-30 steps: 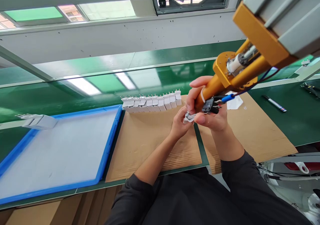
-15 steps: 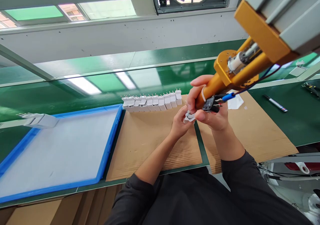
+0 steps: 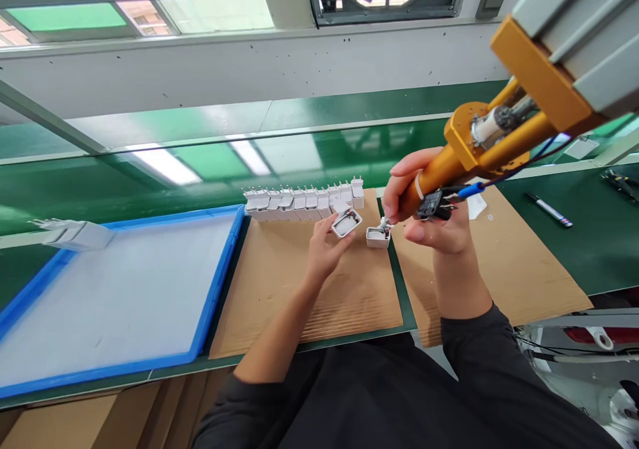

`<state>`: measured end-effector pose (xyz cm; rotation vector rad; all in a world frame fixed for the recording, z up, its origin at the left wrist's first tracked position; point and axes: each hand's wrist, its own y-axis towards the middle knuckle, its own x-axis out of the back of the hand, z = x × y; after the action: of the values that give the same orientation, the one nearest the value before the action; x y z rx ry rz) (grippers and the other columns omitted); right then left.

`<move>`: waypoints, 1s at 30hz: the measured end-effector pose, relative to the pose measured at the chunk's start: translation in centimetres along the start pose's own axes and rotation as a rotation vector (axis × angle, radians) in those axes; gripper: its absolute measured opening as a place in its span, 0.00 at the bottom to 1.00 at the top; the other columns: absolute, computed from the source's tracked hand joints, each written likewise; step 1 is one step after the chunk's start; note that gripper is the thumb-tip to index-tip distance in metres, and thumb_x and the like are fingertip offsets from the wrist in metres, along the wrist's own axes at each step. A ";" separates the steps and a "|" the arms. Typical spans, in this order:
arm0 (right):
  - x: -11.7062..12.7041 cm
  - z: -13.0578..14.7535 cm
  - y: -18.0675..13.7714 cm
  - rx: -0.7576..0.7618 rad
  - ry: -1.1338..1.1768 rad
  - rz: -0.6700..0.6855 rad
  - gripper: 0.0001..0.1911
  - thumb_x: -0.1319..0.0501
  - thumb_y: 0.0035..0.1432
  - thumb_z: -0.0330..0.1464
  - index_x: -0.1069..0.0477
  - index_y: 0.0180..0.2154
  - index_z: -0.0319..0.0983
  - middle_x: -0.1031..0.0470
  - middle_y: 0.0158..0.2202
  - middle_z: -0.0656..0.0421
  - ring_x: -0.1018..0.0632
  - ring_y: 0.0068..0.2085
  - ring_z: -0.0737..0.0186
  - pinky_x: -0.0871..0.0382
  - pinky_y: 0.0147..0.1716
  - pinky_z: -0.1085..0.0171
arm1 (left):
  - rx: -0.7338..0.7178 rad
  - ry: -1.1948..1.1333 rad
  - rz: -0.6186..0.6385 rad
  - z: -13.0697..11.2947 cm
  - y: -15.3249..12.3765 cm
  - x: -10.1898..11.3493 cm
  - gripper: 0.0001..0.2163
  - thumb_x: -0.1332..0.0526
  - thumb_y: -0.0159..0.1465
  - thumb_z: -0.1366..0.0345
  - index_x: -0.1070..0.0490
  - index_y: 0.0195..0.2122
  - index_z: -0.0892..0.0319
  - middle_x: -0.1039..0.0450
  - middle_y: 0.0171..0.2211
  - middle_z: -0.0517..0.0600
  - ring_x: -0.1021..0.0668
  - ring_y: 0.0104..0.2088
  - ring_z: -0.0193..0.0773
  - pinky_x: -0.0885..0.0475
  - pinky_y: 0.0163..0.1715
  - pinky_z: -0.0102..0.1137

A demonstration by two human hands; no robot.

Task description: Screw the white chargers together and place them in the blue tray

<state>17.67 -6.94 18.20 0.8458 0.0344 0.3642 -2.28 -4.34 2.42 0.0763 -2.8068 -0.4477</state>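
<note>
My left hand [image 3: 324,249] grips an open white plug-adapter housing [image 3: 347,223], tilted so that wires show inside its rim. My right hand [image 3: 432,203] is wrapped around the lower barrel of a gold-coloured tool [image 3: 439,166], with a small black switch [image 3: 433,205] beside the thumb. Below the tool's tip, a second open white housing [image 3: 378,237] stands on the cardboard, with wires and a small white part at its top. My right fingertips are close to it; whether they touch it is unclear. Behind my left hand runs a row of white plug adapters [image 3: 299,203], pins up.
A blue-rimmed tray [image 3: 212,296] lies on the left, with white adapters [image 3: 80,236] at its far corner. Cardboard sheets [image 3: 309,316] cover the green bench. To the right are a white piece [image 3: 476,206], a marker [image 3: 549,209] and pliers [image 3: 622,184].
My left hand has moved left from the tool's tip and now holds an open housing near the row. Another housing is now visible below the tip. My right hand and the tool appear slightly farther right.
</note>
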 end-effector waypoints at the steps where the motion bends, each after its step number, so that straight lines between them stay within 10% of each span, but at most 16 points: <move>1: 0.4 -0.1 0.1 0.028 0.016 0.020 0.26 0.32 0.52 0.46 0.35 0.49 0.44 0.30 0.30 0.64 0.28 0.26 0.70 0.34 0.19 0.70 | 0.049 0.001 0.020 0.8 0.1 1.1 0.27 0.31 0.54 0.55 0.30 0.54 0.57 0.27 0.51 0.56 0.25 0.52 0.48 0.31 0.54 0.43; 7: 2.9 -1.0 0.3 -0.102 -0.067 -0.003 0.29 0.29 0.46 0.46 0.35 0.47 0.44 0.29 0.32 0.63 0.25 0.29 0.66 0.29 0.25 0.66 | 0.258 -0.069 0.277 4.5 0.0 5.0 0.27 0.32 0.55 0.56 0.32 0.54 0.60 0.25 0.49 0.56 0.22 0.48 0.46 0.29 0.52 0.43; 23: 9.0 -6.6 0.6 -0.084 -0.242 -0.547 0.23 0.30 0.49 0.40 0.33 0.45 0.44 0.25 0.35 0.60 0.24 0.34 0.67 0.30 0.40 0.66 | -0.269 0.401 0.128 5.2 -1.0 4.2 0.19 0.42 0.65 0.60 0.32 0.58 0.55 0.33 0.49 0.56 0.26 0.48 0.42 0.27 0.49 0.37; 30: 6.7 -5.9 -3.1 -0.323 -0.815 -0.736 0.45 0.29 0.46 0.33 0.47 0.62 0.42 0.42 0.62 0.41 0.30 0.56 0.52 0.33 0.51 0.51 | -0.279 0.407 0.112 4.9 -1.1 4.0 0.19 0.44 0.66 0.62 0.33 0.59 0.54 0.33 0.50 0.56 0.27 0.50 0.43 0.27 0.48 0.36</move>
<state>23.92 -2.36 12.77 0.5586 -0.4504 -0.6644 -7.51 -4.37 -1.22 -0.0458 -2.3155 -0.7034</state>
